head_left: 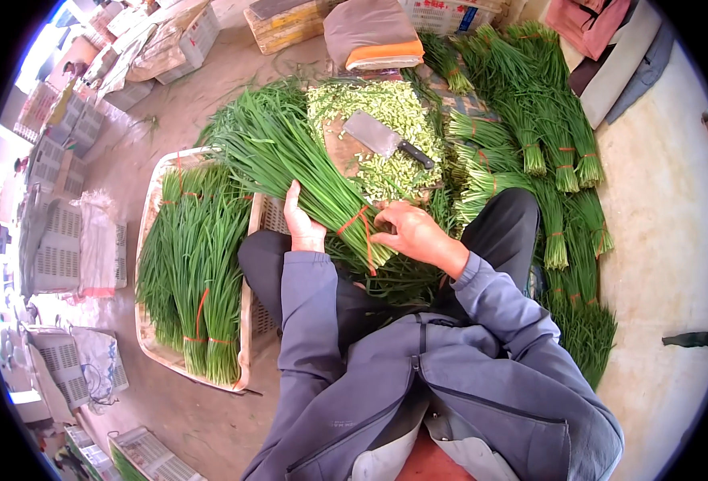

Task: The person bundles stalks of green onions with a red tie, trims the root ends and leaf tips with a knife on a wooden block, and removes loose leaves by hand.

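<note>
A thick bunch of green garlic chives point(290, 156) lies across my left hand point(302, 222), which cups it from below with the fingers mostly hidden under the leaves. Near the cut ends, my right hand point(416, 234) pinches at an orange-red tie point(360, 220) that circles the stems, and one loose end of it hangs down. Beyond the bunch, a cleaver point(376, 134) with a black handle rests on a cutting board point(339, 148) strewn with chopped pale stem ends point(398, 100).
To my left stands a white plastic crate point(142, 264) holding tied chive bunches point(202, 264). Many more tied bunches point(546, 104) are heaped along the wall at right. A folded cloth cushion point(372, 32) sits behind the board. Stacked crates point(57, 248) line the far left.
</note>
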`<state>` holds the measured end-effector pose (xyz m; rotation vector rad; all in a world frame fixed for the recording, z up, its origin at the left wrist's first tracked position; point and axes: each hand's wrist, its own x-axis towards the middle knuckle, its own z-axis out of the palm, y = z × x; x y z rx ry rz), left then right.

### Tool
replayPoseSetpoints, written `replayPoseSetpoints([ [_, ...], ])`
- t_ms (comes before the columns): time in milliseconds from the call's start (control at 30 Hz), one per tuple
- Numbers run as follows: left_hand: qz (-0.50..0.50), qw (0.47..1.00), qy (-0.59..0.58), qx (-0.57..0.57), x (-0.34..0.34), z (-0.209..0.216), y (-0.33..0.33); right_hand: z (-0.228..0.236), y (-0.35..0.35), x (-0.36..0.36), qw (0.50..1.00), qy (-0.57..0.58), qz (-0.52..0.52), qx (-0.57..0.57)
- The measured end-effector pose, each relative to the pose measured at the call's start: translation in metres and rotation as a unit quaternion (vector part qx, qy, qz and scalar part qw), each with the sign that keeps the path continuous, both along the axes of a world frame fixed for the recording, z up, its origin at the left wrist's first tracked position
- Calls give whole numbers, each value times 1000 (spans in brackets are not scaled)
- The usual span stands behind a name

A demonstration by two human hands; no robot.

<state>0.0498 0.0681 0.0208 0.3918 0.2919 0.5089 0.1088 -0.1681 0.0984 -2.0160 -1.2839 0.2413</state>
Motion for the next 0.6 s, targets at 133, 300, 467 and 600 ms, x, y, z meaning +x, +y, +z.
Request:
replayPoseSetpoints([
  [133,17,1000,4,6,0,-1,0,-10,10,5,1000,18,-15,-11],
  [300,9,1000,-2,11,-1,0,0,-1,15,12,988,122,-14,-91],
  [467,18,1000,-2,14,-3,5,-1,20,11,12,935,336,-35,-109],
  [600,35,999,-16,2,-4,9,1,33,-8,9,906,420,2,-53],
])
